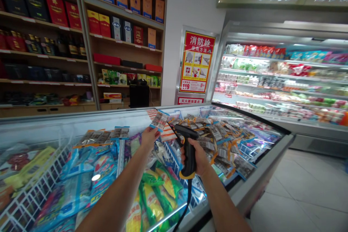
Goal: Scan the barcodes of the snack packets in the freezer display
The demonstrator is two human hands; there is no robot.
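Observation:
My left hand [150, 136] pinches a small flat packet [160, 120] with a blue edge and holds it up over the chest freezer. Wrapped round a black and yellow barcode scanner [188, 154] is my right hand [199, 156]; the scanner's head points left toward the packet, and its cable hangs down. A big heap of similar packets [217, 136], edged in orange or blue, lies on the freezer's glass to the right of the scanner. A smaller row of such packets [99, 137] rests on the left, over blue bags [81, 177]. Yellow and green corn packs [156, 195] lie below my hands.
White wire dividers [35, 185] split the chest freezer, whose dark-edged rim [268, 163] runs along the right. Behind it stand shelves of boxes and bottles [122, 30], a red poster [197, 61] and a lit refrigerated display [282, 79]. Tiled floor [307, 188] shows at right.

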